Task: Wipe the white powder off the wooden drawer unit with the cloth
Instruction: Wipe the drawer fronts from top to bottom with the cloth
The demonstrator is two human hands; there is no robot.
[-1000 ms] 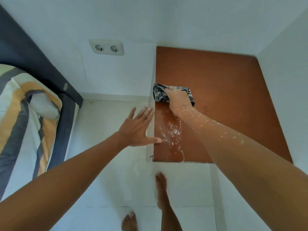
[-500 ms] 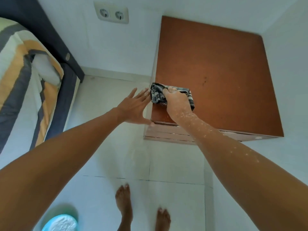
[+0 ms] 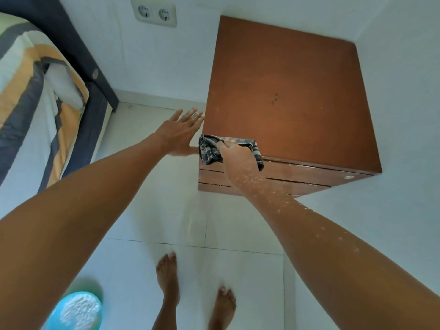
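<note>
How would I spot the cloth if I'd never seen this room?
Find the brown wooden drawer unit in the corner of the white walls. At its front left corner, the right hand presses a crumpled cloth over the top edge. It is the only dark, grey-checked fabric there.

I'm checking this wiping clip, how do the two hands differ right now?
The right hand grips the cloth at the drawer unit's front corner; the left hand is flat, holding nothing, beside the unit. White powder speckles the right wrist, while the left wrist looks clean. Both are bare.
</note>
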